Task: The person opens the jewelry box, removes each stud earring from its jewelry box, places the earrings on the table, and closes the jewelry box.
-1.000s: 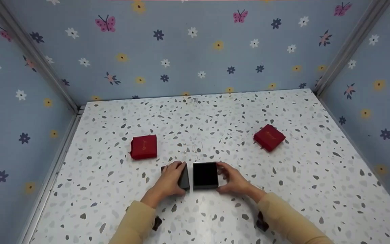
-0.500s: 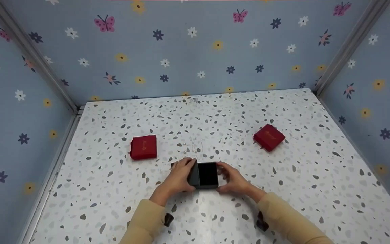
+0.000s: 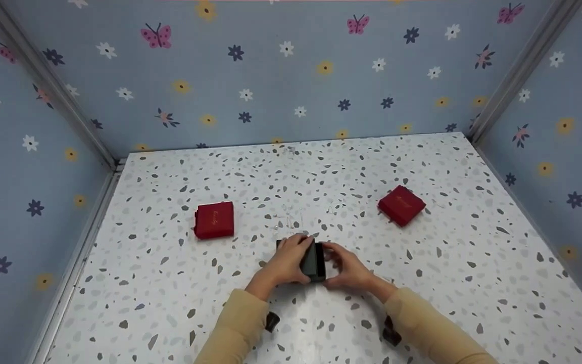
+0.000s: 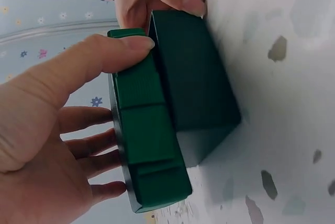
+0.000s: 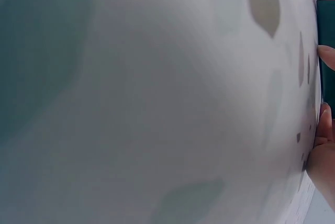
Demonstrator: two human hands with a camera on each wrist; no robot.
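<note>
My left hand (image 3: 288, 260) grips a box half with a padded green insert (image 4: 149, 124), thumb on one edge and fingers on its far side. In the head view this half (image 3: 309, 260) is tilted over the hollow dark green box half (image 3: 321, 263) and covers most of its opening. In the left wrist view the hollow half (image 4: 196, 72) stands on the table right beside the padded one. My right hand (image 3: 349, 268) holds the hollow half at its right side, thumb and fingers at its corners. The right wrist view shows only part of this hand (image 5: 324, 166) at the edge.
Red square pouches with gold lettering lie on the speckled table (image 3: 170, 303): a left pouch (image 3: 214, 220) and a right pouch (image 3: 401, 206). Thin chains (image 3: 289, 217) lie just beyond the boxes. Flower-patterned walls (image 3: 291, 76) enclose the back and sides.
My left hand has moved right with the padded box half, from beside the hollow half to over its opening. My right hand and the hollow half have stayed in place.
</note>
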